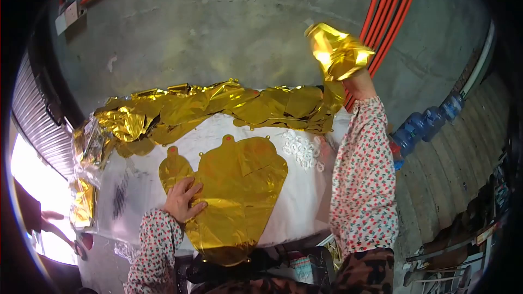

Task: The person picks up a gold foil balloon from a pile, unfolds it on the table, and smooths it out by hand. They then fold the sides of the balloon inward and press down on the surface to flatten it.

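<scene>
A flat, uninflated gold foil balloon (242,182) lies on the white-covered table (305,207) in front of me, its wide lobed end away from me. My left hand (182,200) rests on its left edge with the fingers spread, beside a smaller gold lobe with a round tab. Up at the right, my right hand (359,83) grips another gold foil balloon (340,51), crumpled and raised above the table's far side; the foil hides most of my fingers. Small white rings (302,151) lie scattered between the flat balloon and my right sleeve.
A long heap of gold foil balloons (196,103) runs along the table's far edge. Clear plastic wrapping (90,147) sits at the left corner. Blue water jugs (419,125) stand by the steps at right. Orange pipes (389,16) run along the wall. Another person's arm (52,223) shows at far left.
</scene>
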The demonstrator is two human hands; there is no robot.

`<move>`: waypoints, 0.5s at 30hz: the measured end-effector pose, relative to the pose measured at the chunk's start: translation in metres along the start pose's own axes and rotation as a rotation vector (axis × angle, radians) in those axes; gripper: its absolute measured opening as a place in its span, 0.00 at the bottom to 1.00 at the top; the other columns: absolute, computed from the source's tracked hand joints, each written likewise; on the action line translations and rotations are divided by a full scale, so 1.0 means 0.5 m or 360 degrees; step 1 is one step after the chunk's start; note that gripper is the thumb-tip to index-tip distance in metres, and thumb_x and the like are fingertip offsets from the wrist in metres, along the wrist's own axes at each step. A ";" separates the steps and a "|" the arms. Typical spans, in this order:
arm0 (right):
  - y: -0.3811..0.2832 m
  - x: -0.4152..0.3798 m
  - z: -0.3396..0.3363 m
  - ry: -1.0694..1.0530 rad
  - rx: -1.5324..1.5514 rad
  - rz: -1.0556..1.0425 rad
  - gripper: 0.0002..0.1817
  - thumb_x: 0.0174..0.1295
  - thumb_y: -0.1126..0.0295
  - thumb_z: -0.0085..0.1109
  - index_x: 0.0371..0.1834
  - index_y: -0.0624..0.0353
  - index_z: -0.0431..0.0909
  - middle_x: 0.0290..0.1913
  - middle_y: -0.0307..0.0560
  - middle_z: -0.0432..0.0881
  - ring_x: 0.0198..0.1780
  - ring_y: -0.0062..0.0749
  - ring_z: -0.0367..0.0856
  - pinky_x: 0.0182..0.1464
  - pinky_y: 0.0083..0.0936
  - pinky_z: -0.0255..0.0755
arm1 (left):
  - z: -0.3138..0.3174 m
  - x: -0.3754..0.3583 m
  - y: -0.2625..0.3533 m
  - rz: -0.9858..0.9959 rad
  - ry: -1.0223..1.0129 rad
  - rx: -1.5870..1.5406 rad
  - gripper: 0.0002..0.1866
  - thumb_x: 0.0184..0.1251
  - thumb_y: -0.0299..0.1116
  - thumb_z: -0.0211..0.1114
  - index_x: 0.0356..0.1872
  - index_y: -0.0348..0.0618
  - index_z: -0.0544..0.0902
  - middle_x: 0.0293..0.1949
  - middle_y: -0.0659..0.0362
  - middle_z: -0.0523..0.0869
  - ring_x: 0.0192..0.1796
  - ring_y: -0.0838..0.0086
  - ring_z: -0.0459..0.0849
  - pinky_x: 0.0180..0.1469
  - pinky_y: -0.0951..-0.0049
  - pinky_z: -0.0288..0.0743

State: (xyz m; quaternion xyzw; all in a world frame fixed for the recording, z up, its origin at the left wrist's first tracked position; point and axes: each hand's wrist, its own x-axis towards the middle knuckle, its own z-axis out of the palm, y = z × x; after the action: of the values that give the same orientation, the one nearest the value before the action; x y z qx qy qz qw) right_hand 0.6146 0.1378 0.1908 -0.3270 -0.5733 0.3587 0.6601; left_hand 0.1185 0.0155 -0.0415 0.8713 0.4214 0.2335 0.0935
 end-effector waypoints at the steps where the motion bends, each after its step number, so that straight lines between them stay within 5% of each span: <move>1: -0.024 -0.012 0.019 0.0033 -0.0561 0.0356 0.15 0.63 0.74 0.57 0.52 0.62 0.73 0.46 0.41 0.79 0.46 0.30 0.79 0.51 0.25 0.74 | -0.002 0.001 0.002 -0.0040 -0.0032 -0.0032 0.31 0.52 0.44 0.70 0.58 0.43 0.77 0.59 0.44 0.71 0.61 0.51 0.71 0.61 0.57 0.65; 3: -0.045 -0.054 0.038 -0.0352 0.0335 0.0028 0.14 0.63 0.74 0.57 0.52 0.62 0.74 0.45 0.42 0.80 0.45 0.30 0.80 0.51 0.27 0.74 | -0.002 -0.002 -0.002 -0.0035 -0.0032 -0.0031 0.31 0.53 0.45 0.70 0.58 0.43 0.76 0.60 0.44 0.71 0.61 0.51 0.71 0.62 0.57 0.64; 10: -0.051 -0.179 0.108 -0.0309 0.0672 0.0499 0.18 0.66 0.69 0.56 0.57 0.61 0.71 0.53 0.45 0.78 0.52 0.31 0.77 0.55 0.30 0.73 | 0.009 -0.001 -0.013 -0.0047 -0.0038 0.0018 0.30 0.57 0.48 0.66 0.59 0.43 0.75 0.62 0.44 0.70 0.63 0.51 0.69 0.63 0.56 0.63; 11: -0.005 -0.190 0.098 -0.0586 -0.0313 -0.0032 0.19 0.68 0.62 0.51 0.58 0.60 0.70 0.54 0.45 0.77 0.51 0.33 0.79 0.56 0.32 0.73 | 0.012 -0.006 -0.014 -0.0026 -0.0029 0.0013 0.30 0.58 0.48 0.66 0.59 0.43 0.75 0.62 0.45 0.70 0.64 0.52 0.69 0.63 0.56 0.63; 13: -0.052 -0.273 0.260 -0.0372 0.0840 0.1092 0.13 0.64 0.69 0.55 0.49 0.61 0.77 0.43 0.40 0.82 0.45 0.27 0.80 0.48 0.25 0.74 | 0.015 -0.006 -0.013 -0.0038 -0.0003 0.0028 0.30 0.58 0.49 0.66 0.59 0.45 0.76 0.60 0.47 0.71 0.64 0.54 0.69 0.62 0.57 0.63; 15: 0.012 -0.305 0.314 -0.0947 -0.0970 0.0116 0.08 0.61 0.72 0.57 0.41 0.61 0.81 0.38 0.43 0.84 0.40 0.28 0.81 0.46 0.23 0.73 | 0.021 -0.008 -0.017 -0.0013 0.0043 0.0028 0.29 0.58 0.50 0.65 0.58 0.46 0.76 0.59 0.50 0.72 0.63 0.56 0.69 0.62 0.59 0.63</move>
State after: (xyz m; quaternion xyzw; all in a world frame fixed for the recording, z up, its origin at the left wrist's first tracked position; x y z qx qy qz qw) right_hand 0.4455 0.0149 0.1263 -0.4095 -0.8066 0.2748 0.3259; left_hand 0.1154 0.0184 -0.0550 0.8670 0.4283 0.2412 0.0812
